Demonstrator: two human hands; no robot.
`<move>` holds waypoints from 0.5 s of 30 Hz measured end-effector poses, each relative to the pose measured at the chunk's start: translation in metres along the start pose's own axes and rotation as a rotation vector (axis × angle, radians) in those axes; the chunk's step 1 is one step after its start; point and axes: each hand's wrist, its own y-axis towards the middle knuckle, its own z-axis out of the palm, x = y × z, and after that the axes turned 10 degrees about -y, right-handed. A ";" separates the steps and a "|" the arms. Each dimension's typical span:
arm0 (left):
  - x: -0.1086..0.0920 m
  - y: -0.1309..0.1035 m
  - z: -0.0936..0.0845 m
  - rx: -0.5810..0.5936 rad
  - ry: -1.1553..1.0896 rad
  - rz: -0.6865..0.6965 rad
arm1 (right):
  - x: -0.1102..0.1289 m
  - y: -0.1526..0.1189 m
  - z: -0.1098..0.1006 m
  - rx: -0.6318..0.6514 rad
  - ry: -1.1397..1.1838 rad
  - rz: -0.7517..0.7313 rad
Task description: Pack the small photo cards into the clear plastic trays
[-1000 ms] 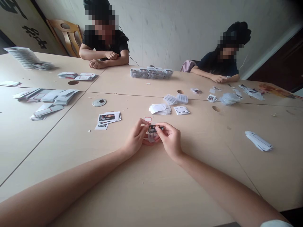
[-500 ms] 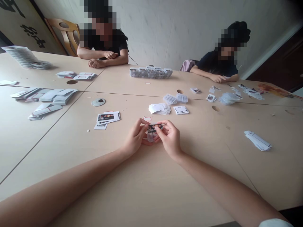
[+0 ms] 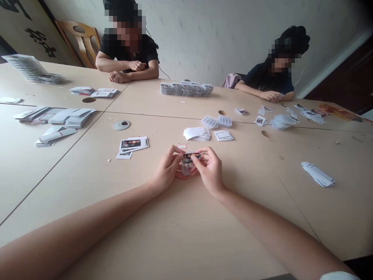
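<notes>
Both hands hold one small clear plastic case with a dark printed card at its top. My left hand grips its left side, thumb near the card's left end. My right hand has its thumb on the card's face and its fingers behind the right side. Just beyond them lies a small red-bordered label. Further off are a pile of white cards, a black-framed card stack and clear trays. Printed cards lie to the left.
Stacked filled cases stand at the back of the table. White packets lie left, paper strips right. Two people sit across, the right one near plastic bags.
The view has shifted very slightly. Both hands keep their hold on the case and card, with no clear movement.
</notes>
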 end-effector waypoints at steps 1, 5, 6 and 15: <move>0.000 0.000 0.000 0.000 0.002 0.000 | 0.000 0.000 0.000 0.000 0.002 0.001; -0.001 0.000 0.001 0.000 0.008 0.002 | -0.001 0.000 0.000 -0.005 0.004 0.001; 0.000 0.000 0.000 0.000 0.007 0.003 | -0.001 0.000 0.001 -0.006 0.003 0.002; 0.001 0.001 -0.001 -0.002 0.000 0.004 | 0.000 0.000 0.001 -0.012 0.017 0.020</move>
